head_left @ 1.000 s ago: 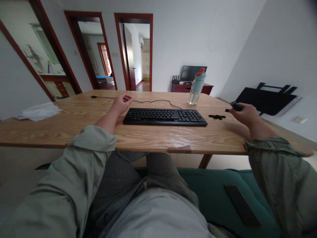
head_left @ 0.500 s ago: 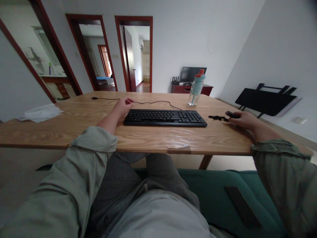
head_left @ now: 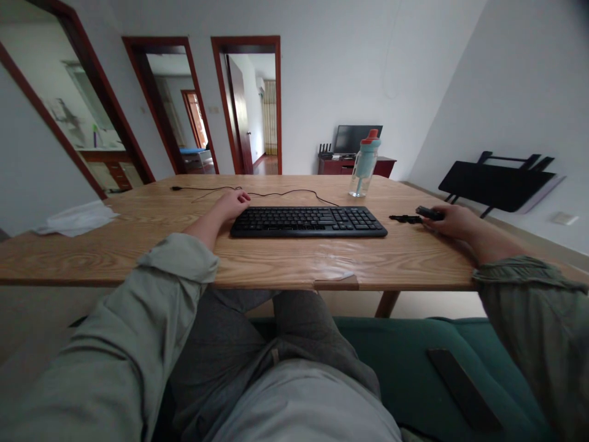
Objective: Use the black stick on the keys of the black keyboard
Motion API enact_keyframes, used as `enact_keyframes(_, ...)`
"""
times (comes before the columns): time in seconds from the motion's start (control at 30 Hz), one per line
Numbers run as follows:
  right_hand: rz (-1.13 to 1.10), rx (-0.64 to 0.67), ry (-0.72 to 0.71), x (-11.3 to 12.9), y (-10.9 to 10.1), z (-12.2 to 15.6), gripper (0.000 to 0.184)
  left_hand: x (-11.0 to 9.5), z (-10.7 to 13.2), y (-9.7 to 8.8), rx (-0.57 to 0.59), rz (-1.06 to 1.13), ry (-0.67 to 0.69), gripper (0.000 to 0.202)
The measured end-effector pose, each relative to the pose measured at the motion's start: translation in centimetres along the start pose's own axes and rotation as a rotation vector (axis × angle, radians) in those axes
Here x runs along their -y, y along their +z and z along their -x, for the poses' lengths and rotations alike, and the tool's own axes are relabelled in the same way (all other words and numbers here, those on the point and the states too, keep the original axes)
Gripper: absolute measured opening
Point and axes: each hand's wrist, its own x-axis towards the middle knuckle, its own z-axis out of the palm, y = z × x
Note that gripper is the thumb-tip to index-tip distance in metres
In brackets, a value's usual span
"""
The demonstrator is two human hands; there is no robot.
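A black keyboard (head_left: pixel 308 222) lies flat on the wooden table in front of me. My left hand (head_left: pixel 234 205) is at its rear left corner, fingers curled together; whether they grip the corner or something else is hidden. Behind that hand runs the keyboard's thin black cable (head_left: pixel 294 192), with its plug (head_left: pixel 176 188) at the far left. To the right of the keyboard, my right hand (head_left: pixel 448 221) is closed around a small black object (head_left: pixel 429 213) whose kind I cannot make out. A dark strap-like piece (head_left: pixel 405 218) lies on the table beside its fingers.
A clear bottle (head_left: pixel 363 169) with a blue and red lid stands behind the keyboard's right end. White tissue-like sheets (head_left: pixel 76 218) lie at the table's left. The table's front edge (head_left: pixel 257 285) is near my lap, and a dark flat board (head_left: pixel 464 387) rests on the green seat.
My left hand has come down and towards me, from beside the cable to the keyboard's rear left corner. The right hand keeps its hold on the black object, almost in place.
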Motion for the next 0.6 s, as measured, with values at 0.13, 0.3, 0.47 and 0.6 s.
enact_keyframes(0.13, 0.071, -0.086, 0.071, -0.3, 0.1, -0.7, 0.016, 0.6, -1.3, -0.2, 0.102, -0.064, -0.003, 0.022)
enact_keyframes(0.3, -0.018, -0.222, 0.029, 2.0, -0.3, 1.2, 0.011, 0.7, -0.6, -0.1, 0.174, -0.055, 0.072, 0.037)
enact_keyframes(0.47, -0.106, -0.029, -0.361, 9.5, 1.3, 6.0, 0.037, 0.7, -0.5, 0.2, 0.195, -0.083, 0.036, 0.046)
enact_keyframes(0.6, 0.117, 0.085, -0.669, 14.7, 2.8, 7.3, 0.047, 0.1, -0.5, 0.5, 0.166, -0.078, 0.02, 0.045)
